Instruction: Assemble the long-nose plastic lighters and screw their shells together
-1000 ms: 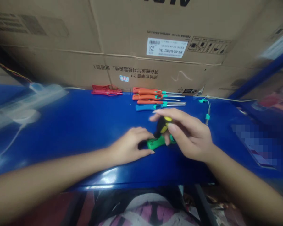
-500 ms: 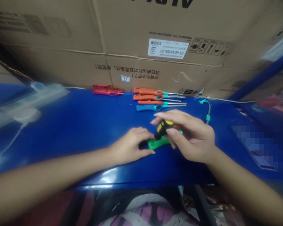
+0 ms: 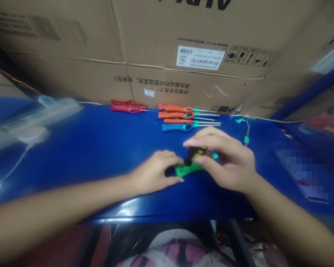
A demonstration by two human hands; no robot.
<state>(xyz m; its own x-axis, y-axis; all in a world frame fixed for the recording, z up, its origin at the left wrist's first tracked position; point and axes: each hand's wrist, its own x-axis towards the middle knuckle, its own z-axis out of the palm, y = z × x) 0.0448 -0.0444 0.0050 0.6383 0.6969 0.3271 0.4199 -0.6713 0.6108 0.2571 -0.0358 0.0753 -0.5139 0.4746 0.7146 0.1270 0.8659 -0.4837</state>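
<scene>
A green long-nosed lighter (image 3: pixel 186 170) lies flat near the middle of the blue table. Its left end sits between the thumb and forefinger of my left hand (image 3: pixel 160 168), which steadies it against the tabletop. My right hand (image 3: pixel 228 159) grips a stubby black-and-yellow screwdriver (image 3: pixel 196 152), the handle between thumb and fingers. The screwdriver leans over the lighter with its lower end down at the green body. Where the tip meets the lighter is too blurred to make out. My right hand also covers much of the lighter's right part, leaving a bit of turquoise showing.
Behind my hands lie several orange lighters (image 3: pixel 174 115) and a blue one (image 3: pixel 174 127). Red casing pieces (image 3: pixel 128 106) rest against a large cardboard box (image 3: pixel 94 40). At left is a power strip (image 3: pixel 59 111) with a white plug; at right, a metal tube with turquoise parts (image 3: pixel 247 139) and a phone-like slab (image 3: pixel 303 178).
My right fingers have turned the screwdriver handle, so its yellow markings face differently. My left hand and the green lighter have stayed put; the whole view has shifted slightly.
</scene>
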